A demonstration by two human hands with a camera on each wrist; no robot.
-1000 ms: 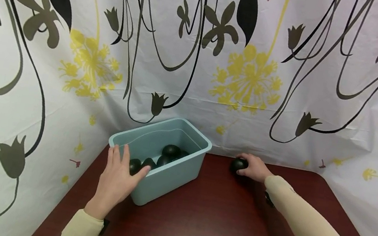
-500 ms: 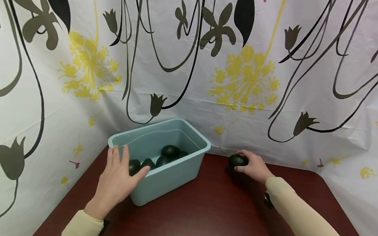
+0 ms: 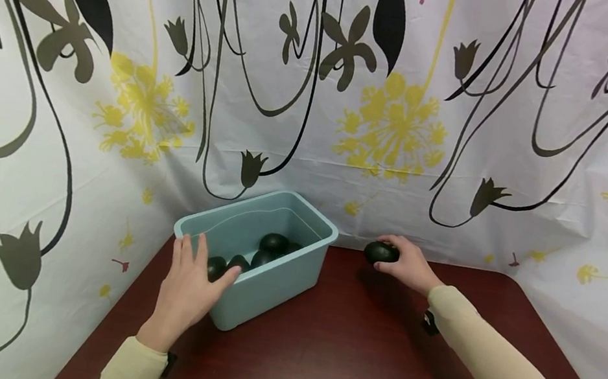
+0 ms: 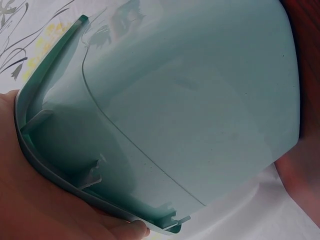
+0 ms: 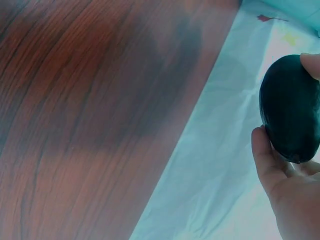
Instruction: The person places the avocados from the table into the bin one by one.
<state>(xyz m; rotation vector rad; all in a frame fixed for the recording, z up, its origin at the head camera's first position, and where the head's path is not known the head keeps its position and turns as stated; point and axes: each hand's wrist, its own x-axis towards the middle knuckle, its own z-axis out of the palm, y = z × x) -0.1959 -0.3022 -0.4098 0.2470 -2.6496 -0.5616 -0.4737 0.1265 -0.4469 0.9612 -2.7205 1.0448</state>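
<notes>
A dark green, nearly black avocado (image 3: 376, 253) is in my right hand (image 3: 411, 268), lifted off the table near its back edge. In the right wrist view, thumb and fingers grip this smooth oval avocado (image 5: 287, 107) from opposite sides. My left hand (image 3: 183, 299) rests on the near left corner of a light blue-green plastic bin (image 3: 277, 290), fingers fairly straight and spread over the rim. Several dark avocados (image 3: 274, 243) lie inside the bin; the left hand partly hides that end. The left wrist view shows the bin's outer wall (image 4: 200, 100) and the hand against its rim.
The bin stands at the back left of a dark red-brown wooden table (image 3: 327, 350), to the left of the right hand. A white cloth (image 3: 383, 214) printed with flowers hangs close behind the table and along its left side.
My right hand has raised the avocado off the table and moved it slightly left, toward the bin. The left hand stays on the bin's rim.
</notes>
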